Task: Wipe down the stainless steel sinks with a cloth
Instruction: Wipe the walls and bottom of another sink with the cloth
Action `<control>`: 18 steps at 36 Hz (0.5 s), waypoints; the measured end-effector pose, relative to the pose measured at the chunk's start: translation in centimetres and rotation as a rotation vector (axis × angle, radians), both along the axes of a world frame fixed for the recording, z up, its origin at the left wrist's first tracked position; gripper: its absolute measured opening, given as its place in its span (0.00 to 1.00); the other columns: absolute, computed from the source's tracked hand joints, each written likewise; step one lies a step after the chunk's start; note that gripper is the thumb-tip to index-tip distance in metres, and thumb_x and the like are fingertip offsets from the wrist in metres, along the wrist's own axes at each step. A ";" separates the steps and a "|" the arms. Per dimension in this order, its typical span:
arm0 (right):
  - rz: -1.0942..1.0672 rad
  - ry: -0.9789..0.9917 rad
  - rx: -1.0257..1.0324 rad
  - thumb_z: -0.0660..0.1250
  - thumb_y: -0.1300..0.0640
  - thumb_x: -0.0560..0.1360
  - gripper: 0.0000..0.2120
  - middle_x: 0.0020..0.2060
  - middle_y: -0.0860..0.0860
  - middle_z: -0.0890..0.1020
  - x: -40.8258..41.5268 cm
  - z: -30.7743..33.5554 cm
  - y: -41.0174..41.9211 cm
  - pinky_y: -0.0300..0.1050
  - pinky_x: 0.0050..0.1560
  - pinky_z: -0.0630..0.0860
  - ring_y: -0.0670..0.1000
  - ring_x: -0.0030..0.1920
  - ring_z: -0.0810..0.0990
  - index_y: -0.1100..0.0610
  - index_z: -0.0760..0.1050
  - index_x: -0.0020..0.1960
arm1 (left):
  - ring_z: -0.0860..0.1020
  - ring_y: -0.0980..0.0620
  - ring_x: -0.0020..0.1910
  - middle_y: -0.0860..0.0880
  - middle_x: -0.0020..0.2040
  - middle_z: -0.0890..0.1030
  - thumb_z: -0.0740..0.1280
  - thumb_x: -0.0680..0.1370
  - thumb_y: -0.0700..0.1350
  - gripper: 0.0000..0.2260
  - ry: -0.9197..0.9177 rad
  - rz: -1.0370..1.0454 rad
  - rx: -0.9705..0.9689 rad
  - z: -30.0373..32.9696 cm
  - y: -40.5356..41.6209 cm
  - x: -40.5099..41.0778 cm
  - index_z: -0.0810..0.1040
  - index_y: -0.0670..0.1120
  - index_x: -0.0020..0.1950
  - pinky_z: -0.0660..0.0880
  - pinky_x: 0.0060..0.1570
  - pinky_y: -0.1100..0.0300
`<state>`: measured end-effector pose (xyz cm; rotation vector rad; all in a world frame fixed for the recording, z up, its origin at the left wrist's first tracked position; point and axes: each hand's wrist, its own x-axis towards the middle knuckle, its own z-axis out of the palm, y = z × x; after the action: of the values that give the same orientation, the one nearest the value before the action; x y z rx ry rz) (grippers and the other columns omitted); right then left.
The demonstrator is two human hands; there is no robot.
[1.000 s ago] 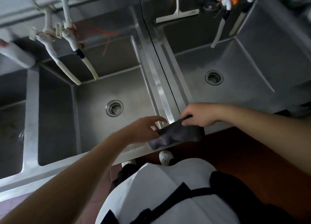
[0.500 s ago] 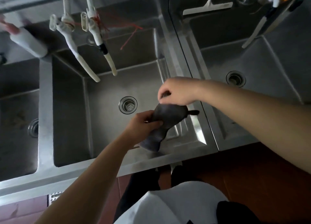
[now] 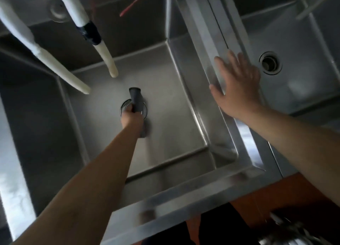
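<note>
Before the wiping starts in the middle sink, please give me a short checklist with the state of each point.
1. Cloth gripped by left hand: ok.
2. Cloth down by the drain: ok.
3. Cloth flat on the steel: not ok, it is bunched.
4. Right hand open over the rim between sinks: ok; bracing contact: cannot tell.
5. Hoses clear of the left arm: ok.
6. Cloth wet: cannot tell.

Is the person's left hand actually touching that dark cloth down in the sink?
Touching. The head view shows the left hand gripping the dark cloth, its fingers curled round it above the sink drain.
</note>
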<state>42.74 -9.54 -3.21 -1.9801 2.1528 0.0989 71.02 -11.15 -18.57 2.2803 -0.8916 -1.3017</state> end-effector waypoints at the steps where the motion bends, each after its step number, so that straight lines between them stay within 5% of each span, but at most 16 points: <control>1: 0.003 0.017 -0.005 0.63 0.45 0.77 0.32 0.79 0.55 0.57 0.0 -0.7 -0.3 0.67 0.71 0.57 0.60 0.78 0.54 0.50 0.57 0.78 | 0.78 0.53 0.41 0.49 0.55 0.80 0.62 0.76 0.37 0.23 -0.039 -0.060 -0.056 -0.5 -1.4 -0.1 0.75 0.50 0.70 0.71 0.39 0.77; 3: 0.025 0.059 0.005 0.63 0.43 0.76 0.35 0.80 0.55 0.55 0.0 -2.1 -0.5 0.69 0.72 0.54 0.60 0.79 0.53 0.49 0.55 0.79 | 0.76 0.47 0.63 0.49 0.67 0.77 0.60 0.77 0.37 0.25 -0.149 -0.163 -0.173 -1.4 -4.3 -0.2 0.72 0.51 0.73 0.70 0.64 0.64; 5: 0.040 0.118 -0.008 0.61 0.40 0.76 0.36 0.80 0.56 0.52 0.0 -3.3 -0.1 0.70 0.73 0.51 0.61 0.79 0.51 0.48 0.53 0.80 | 0.67 0.48 0.73 0.50 0.73 0.71 0.57 0.75 0.35 0.27 -0.330 -0.256 -0.309 -2.2 -7.0 -0.7 0.71 0.52 0.73 0.63 0.73 0.51; 8: 0.027 0.171 -0.067 0.57 0.37 0.75 0.37 0.80 0.56 0.52 0.1 -4.2 0.0 0.70 0.73 0.53 0.61 0.79 0.51 0.48 0.52 0.80 | 0.58 0.48 0.78 0.49 0.77 0.65 0.57 0.77 0.35 0.26 -0.501 -0.410 -0.383 -3.9 -10.3 -1.7 0.70 0.51 0.74 0.56 0.76 0.46; 13: 0.029 0.187 -0.110 0.56 0.38 0.75 0.35 0.80 0.56 0.53 0.2 -4.6 -0.1 0.71 0.72 0.53 0.62 0.79 0.52 0.47 0.54 0.80 | 0.51 0.46 0.80 0.48 0.81 0.55 0.58 0.82 0.46 0.26 -0.537 -0.778 -0.134 -8.0 -10.3 -4.1 0.58 0.53 0.80 0.52 0.76 0.40; 18: 0.022 0.210 -0.115 0.56 0.40 0.76 0.34 0.80 0.57 0.54 0.3 -4.4 -0.1 0.70 0.72 0.54 0.62 0.79 0.53 0.49 0.56 0.80 | 0.47 0.42 0.80 0.44 0.80 0.52 0.60 0.77 0.62 0.35 -0.570 -0.787 -0.124 -9.5 -9.2 -5.2 0.50 0.53 0.79 0.46 0.74 0.34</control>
<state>43.08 -9.59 -7.59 -2.1442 2.3126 0.1991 65.82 -20.30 -28.04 2.3040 -2.1498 -0.7683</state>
